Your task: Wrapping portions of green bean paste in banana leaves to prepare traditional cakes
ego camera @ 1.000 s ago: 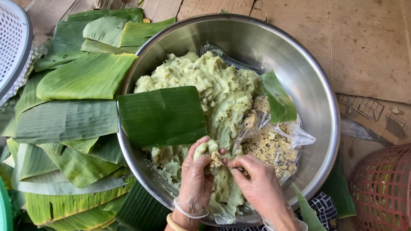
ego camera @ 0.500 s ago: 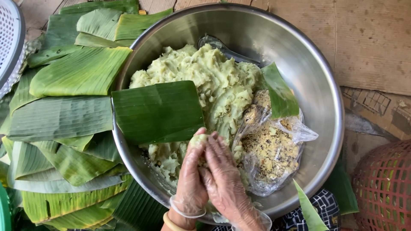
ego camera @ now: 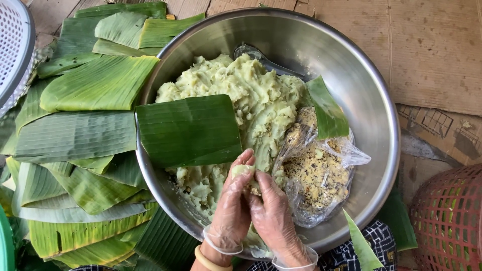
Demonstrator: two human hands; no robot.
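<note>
Left of the steel bowl (ego camera: 371,100), ribbed banana leaves (ego camera: 75,135) lie stacked; one flat square leaf (ego camera: 188,129) rests across its rim. Inside at the near edge, left hand (ego camera: 232,211) and right hand (ego camera: 273,216), gloved, press palm-to-palm around a soft pale-green dough lump (ego camera: 243,173), upright between them. Right of them, a crumbly filling bag (ego camera: 316,175).

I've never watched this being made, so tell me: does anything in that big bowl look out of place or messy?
Mostly tidy. One oddity: a spoon lies half buried under the pale green dough at the far side of the metal bowl. Both gloved hands, left hand and right hand, press a dough lump between them.
</note>
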